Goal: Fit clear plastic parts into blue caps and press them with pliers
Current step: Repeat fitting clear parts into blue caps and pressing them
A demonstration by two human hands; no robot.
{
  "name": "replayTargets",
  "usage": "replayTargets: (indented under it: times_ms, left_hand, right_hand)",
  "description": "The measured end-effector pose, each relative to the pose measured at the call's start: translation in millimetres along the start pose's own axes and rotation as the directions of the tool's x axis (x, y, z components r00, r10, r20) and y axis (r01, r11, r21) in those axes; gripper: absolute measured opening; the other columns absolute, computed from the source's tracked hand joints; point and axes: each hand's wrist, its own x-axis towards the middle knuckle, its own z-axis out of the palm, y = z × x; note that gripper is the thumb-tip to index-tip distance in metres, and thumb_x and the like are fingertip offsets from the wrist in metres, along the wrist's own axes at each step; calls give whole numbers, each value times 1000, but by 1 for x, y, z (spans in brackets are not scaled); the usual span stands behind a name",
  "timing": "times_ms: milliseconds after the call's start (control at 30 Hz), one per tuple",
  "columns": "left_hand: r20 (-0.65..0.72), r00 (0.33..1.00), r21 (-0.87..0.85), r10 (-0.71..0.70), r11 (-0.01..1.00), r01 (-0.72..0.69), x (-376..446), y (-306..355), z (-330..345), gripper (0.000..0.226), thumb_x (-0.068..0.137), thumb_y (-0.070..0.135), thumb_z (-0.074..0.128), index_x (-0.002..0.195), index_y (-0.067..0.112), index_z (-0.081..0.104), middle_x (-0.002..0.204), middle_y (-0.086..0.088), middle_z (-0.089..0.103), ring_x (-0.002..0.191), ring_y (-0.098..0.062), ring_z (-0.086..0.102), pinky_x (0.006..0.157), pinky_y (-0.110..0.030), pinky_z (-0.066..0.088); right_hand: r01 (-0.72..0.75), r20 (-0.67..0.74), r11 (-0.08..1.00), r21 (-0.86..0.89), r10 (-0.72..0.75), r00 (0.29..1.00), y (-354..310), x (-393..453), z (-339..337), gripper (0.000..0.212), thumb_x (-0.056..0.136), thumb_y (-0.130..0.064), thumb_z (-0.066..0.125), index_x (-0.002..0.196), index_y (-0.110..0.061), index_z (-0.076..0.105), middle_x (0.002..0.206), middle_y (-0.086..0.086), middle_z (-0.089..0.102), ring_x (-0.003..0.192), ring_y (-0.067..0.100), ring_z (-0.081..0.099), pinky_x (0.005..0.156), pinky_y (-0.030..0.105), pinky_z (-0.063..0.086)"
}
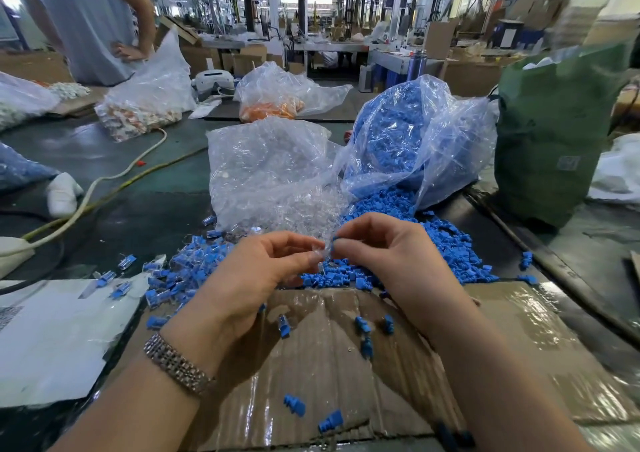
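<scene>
My left hand pinches a small clear plastic part at its fingertips. My right hand pinches a blue cap, touching the clear part between the two hands. Behind them lies a clear bag of clear plastic parts with its mouth open toward me. To its right a bag of blue caps spills a heap of loose caps onto the table. Fitted blue-and-clear pieces lie in a pile at the left. No pliers are in view.
Flattened taped cardboard lies under my wrists with a few loose caps on it. A white sheet lies at the left, a green bag stands at the right. Cables cross the left table. A person stands at the far left.
</scene>
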Motion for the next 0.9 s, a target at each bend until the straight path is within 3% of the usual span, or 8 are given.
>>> replayTargets:
  times_ms: [67,133,267,400,600,900]
  left_hand:
    - [46,999,-94,-21,995,25,-1,2,2,32,62,29,78,93,22,80,99,-6,78,91,-16,74,76,-28,58]
    - [73,997,-172,-34,984,46,-1,2,3,31,66,23,78,96,16,79,103,-11,77,93,-21,74,77,-29,59]
    - [64,997,-196,-40,979,52,-1,1,1,29,72,17,75,100,12,79,107,-16,75,104,-32,71,91,-41,56]
    - [62,998,-216,-12,976,25,-3,3,0,27,71,18,75,97,16,80,104,-12,77,98,-24,73,79,-30,58]
    - [68,997,-244,27,970,-10,-5,4,0,27,71,16,75,97,15,81,101,-12,77,93,-20,73,80,-29,58]
    - [49,997,-271,56,962,-40,-6,5,1,25,72,11,73,96,10,80,99,-15,76,89,-21,75,72,-22,58]
  right_hand:
    - [17,19,989,148,-20,1000,-3,-2,-3,5,87,-19,77,91,-16,76,86,4,76,83,13,71,78,22,55]
    - [39,30,984,174,-44,999,-4,-3,-2,5,88,-17,75,92,-14,75,86,5,76,82,12,71,77,19,53]
    - [73,46,990,118,-79,996,-5,-3,3,5,90,-12,73,94,-11,74,86,2,77,85,12,72,82,21,55]
    - [123,22,992,-8,-122,992,-7,-5,-1,4,92,-16,72,92,-19,74,77,-8,71,70,0,62,69,13,48]
    - [172,24,981,-87,-171,985,-8,-6,1,5,92,-14,71,91,-19,73,70,-18,66,63,-5,57,63,9,42]
    - [246,48,955,-163,-241,969,-10,-6,2,6,92,-12,71,91,-18,71,77,-13,66,70,-2,57,70,12,42]
